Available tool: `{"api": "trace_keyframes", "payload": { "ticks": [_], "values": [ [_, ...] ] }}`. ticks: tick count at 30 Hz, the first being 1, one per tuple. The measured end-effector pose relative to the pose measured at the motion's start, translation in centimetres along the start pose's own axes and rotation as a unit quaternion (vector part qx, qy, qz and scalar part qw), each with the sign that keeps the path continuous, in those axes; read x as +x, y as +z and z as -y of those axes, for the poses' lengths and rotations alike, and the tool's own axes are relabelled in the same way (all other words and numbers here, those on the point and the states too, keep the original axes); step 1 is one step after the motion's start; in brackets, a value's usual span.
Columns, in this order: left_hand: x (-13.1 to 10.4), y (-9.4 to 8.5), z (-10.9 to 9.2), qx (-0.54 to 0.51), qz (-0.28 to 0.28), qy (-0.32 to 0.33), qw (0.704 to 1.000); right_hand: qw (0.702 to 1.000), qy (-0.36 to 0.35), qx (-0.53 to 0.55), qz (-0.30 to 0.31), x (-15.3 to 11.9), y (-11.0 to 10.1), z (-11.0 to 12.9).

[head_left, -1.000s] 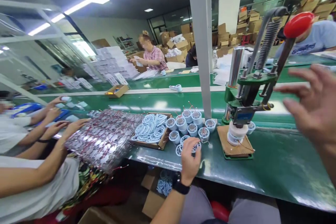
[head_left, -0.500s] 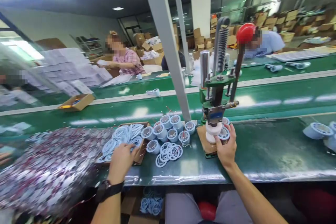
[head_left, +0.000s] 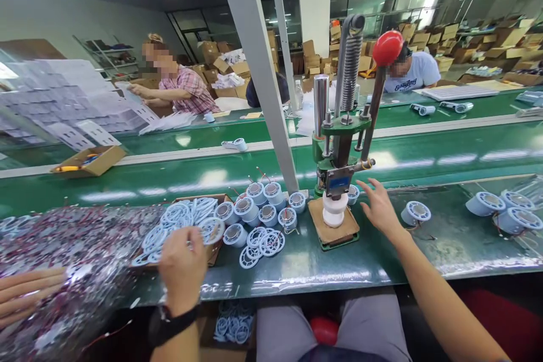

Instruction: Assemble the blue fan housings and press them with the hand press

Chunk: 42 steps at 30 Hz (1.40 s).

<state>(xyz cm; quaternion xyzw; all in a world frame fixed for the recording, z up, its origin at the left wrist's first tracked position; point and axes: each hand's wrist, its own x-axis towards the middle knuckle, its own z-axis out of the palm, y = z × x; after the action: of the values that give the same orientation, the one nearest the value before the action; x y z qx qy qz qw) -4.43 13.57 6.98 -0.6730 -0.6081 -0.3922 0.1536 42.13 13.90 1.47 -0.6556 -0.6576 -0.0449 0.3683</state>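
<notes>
Head view: your two bare hands are well apart over the glossy green worktop point(head_left: 292, 271). Your left hand point(head_left: 182, 264), with a black band at the wrist, pinches a thin light-blue plastic ring point(head_left: 211, 231) at the right side of a shallow brown cardboard tray point(head_left: 219, 248) heaped with similar rings. Your right hand point(head_left: 380, 209) is open and empty, its fingers spread, just right of a green-and-steel lever press point(head_left: 345, 150) with a red knob point(head_left: 387, 48). Beneath the press head, a round white plastic fitting point(head_left: 334, 210) stands upright on a brown board point(head_left: 315, 212). Between tray and press, light-blue cylindrical housings with metallic centres point(head_left: 268, 215) stand clustered, with loose overlapping light-blue rings point(head_left: 259, 246) in front. A single light-blue housing point(head_left: 416, 212) sits right of your right hand; a further group of housings point(head_left: 504, 209) lies at the far right. At left, a co-worker's hand point(head_left: 29, 293) rests over a shiny plastic-covered pile of parts point(head_left: 89, 254).
</notes>
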Motion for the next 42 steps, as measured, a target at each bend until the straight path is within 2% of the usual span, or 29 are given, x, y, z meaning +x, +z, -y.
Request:
{"api": "trace_keyframes", "payload": {
  "ticks": [2, 4, 6, 7, 9, 10, 12, 14, 16, 18, 21, 25, 30, 35, 38, 42],
  "values": [
    [-2.9, 0.8, -4.3, -0.064, 0.069, 0.050, 0.994, 0.998, -0.036, 0.027, 0.045, 1.6, 2.1, 0.9],
    [-6.2, 2.5, -8.2, -0.097, 0.128, 0.086, 0.983, 0.997, -0.043, 0.042, 0.056, 2.6, 2.9, 1.1],
    [-9.1, 4.5, -10.8, -0.111, 0.152, 0.090, 0.978, 0.998, -0.023, 0.042, 0.032, 2.5, 2.0, 0.9],
    [-10.1, 5.3, -11.4, -0.114, 0.158, 0.082, 0.977, 0.999, -0.009, 0.039, 0.014, 2.1, 1.1, 0.8],
    [-11.3, 6.3, -11.6, -0.125, 0.167, 0.066, 0.976, 0.999, 0.010, 0.033, -0.011, 0.6, -1.5, 0.9],
    [-11.6, 6.4, -11.4, -0.135, 0.176, 0.062, 0.973, 0.999, 0.006, 0.035, -0.005, -0.6, -2.8, 1.1],
    [-11.7, 6.1, -10.6, -0.161, 0.199, 0.067, 0.964, 0.996, -0.028, 0.056, 0.057, -3.3, -4.7, 1.9],
    [-11.7, 5.4, -10.0, -0.183, 0.222, 0.080, 0.954, 0.983, -0.064, 0.087, 0.147, -6.3, -5.5, 3.1],
    [-11.7, 4.8, -9.9, -0.199, 0.246, 0.092, 0.944, 0.970, -0.069, 0.110, 0.206, -8.7, -5.0, 4.2],
    [-11.6, 4.4, -10.1, -0.211, 0.280, 0.105, 0.931, 0.967, -0.052, 0.122, 0.217, -10.3, -3.9, 5.1],
    [-11.4, 4.2, -10.5, -0.214, 0.334, 0.124, 0.909, 0.970, -0.039, 0.137, 0.199, -11.1, -2.4, 5.8],
    [-11.2, 4.5, -10.7, -0.211, 0.377, 0.132, 0.892, 0.972, -0.056, 0.165, 0.160, -11.1, -1.8, 6.8],
    [-11.4, 5.0, -10.5, -0.198, 0.358, 0.104, 0.906, 0.973, -0.072, 0.187, 0.110, -11.8, -1.3, 8.4],
    [-11.6, 5.2, -10.2, -0.202, 0.334, 0.136, 0.911, 0.976, -0.067, 0.197, 0.068, -12.6, -0.3, 8.9],
    [-11.8, 4.7, -10.1, -0.249, 0.261, 0.150, 0.921, 0.971, -0.066, 0.217, 0.072, -13.0, 0.3, 9.5],
    [-12.0, 3.0, -10.4, -0.298, 0.121, 0.189, 0.928, 0.960, -0.092, 0.246, 0.094, -13.1, 1.3, 11.0]
  ]
}}
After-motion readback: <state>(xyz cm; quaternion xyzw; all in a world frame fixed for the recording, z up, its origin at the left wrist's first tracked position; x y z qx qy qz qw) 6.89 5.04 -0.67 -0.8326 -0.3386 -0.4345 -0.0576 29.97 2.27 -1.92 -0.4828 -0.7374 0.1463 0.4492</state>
